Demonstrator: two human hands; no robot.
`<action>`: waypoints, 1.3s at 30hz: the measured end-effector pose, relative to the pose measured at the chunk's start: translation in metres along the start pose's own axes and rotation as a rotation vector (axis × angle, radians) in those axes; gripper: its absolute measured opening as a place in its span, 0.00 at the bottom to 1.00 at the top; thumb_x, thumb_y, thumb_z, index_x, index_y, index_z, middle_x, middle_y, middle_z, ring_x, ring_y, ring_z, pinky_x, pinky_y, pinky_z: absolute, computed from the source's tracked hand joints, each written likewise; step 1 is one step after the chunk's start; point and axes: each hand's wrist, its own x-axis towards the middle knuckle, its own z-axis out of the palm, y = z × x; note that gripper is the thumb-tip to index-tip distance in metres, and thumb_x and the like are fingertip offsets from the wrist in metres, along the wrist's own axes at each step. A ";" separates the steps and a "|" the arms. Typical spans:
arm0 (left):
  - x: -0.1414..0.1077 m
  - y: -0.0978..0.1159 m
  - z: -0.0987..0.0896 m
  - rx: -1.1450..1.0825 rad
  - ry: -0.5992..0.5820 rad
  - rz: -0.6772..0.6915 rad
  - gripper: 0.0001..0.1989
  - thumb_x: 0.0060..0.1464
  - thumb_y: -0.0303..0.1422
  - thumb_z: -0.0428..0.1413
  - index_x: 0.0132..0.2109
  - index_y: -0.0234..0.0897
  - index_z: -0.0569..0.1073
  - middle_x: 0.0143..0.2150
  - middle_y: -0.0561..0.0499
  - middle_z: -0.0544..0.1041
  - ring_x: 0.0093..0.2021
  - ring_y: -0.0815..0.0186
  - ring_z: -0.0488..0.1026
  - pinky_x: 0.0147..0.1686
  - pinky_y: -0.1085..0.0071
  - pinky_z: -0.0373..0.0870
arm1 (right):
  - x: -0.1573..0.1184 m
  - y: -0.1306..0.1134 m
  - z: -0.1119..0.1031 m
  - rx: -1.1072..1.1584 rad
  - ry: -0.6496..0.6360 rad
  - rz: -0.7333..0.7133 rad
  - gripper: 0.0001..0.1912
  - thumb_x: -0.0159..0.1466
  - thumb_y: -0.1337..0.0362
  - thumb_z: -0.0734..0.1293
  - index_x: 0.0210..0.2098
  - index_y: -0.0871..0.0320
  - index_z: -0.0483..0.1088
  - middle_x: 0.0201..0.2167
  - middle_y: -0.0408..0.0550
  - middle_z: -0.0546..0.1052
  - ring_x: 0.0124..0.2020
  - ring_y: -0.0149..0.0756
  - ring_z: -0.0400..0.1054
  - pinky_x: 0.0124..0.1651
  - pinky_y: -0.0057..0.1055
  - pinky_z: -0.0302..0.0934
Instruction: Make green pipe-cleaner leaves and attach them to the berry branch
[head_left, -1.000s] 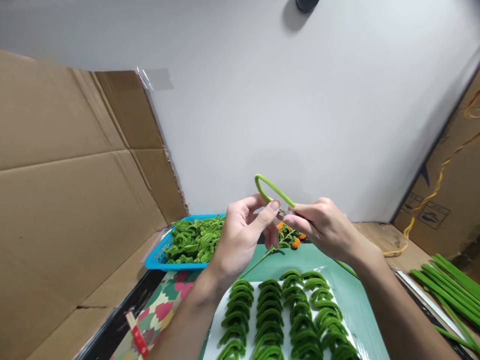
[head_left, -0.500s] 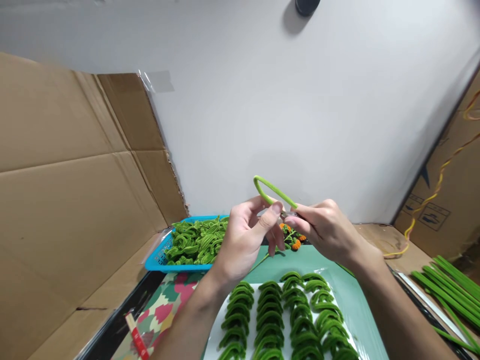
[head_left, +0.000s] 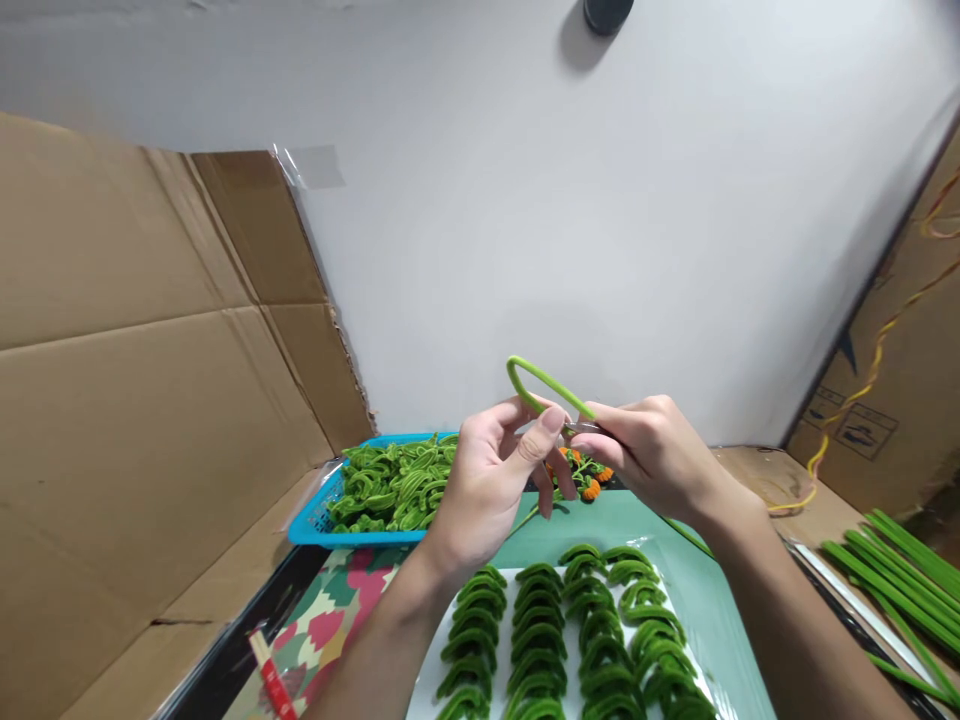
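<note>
A light green pipe cleaner (head_left: pixel 550 380) is bent into a loop above my hands. My left hand (head_left: pixel 495 470) pinches one end of it between thumb and forefinger, its other fingers curled loosely below. My right hand (head_left: pixel 660 455) is closed at the loop's other side, with a small shiny metal tool (head_left: pixel 585 427) between its thumb and forefinger; the tool's kind is mostly hidden. The tool's tip meets the pipe cleaner near my left thumb. Below the hands, a white board (head_left: pixel 504 640) carries rows of curved dark green pipe cleaner pieces (head_left: pixel 538 630).
A blue basket (head_left: pixel 315 525) piled with green pipe cleaner shapes stands at left. Orange flowers (head_left: pixel 592 490) lie behind my hands on the green mat (head_left: pixel 720 610). Straight green stems (head_left: pixel 892 580) rest at right. Cardboard walls (head_left: pixel 150 420) flank the table, and chopsticks (head_left: pixel 271 675) in red paper lie front left.
Both hands stay nearly in place, still on the looped pipe cleaner. The metal tool shows slightly more between the right fingers. The view has shifted a little.
</note>
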 end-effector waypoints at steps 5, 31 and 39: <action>-0.002 0.000 0.001 0.025 0.002 0.027 0.15 0.66 0.44 0.62 0.45 0.35 0.79 0.24 0.54 0.75 0.22 0.69 0.75 0.17 0.77 0.69 | 0.000 0.000 0.001 -0.014 0.033 -0.009 0.40 0.75 0.33 0.50 0.26 0.57 0.69 0.16 0.40 0.65 0.18 0.27 0.53 0.28 0.30 0.43; -0.002 -0.007 0.005 0.036 0.201 0.141 0.14 0.69 0.45 0.60 0.44 0.38 0.76 0.22 0.57 0.73 0.18 0.73 0.68 0.18 0.77 0.65 | 0.000 -0.010 0.006 0.176 -0.006 -0.009 0.05 0.78 0.60 0.63 0.50 0.54 0.65 0.25 0.34 0.68 0.22 0.27 0.55 0.30 0.26 0.53; 0.003 -0.015 0.006 0.048 0.328 0.133 0.15 0.67 0.45 0.62 0.38 0.38 0.74 0.20 0.58 0.71 0.16 0.73 0.66 0.16 0.77 0.61 | 0.007 -0.016 0.022 0.127 0.107 0.027 0.19 0.79 0.61 0.62 0.30 0.57 0.68 0.28 0.42 0.69 0.28 0.29 0.60 0.33 0.29 0.53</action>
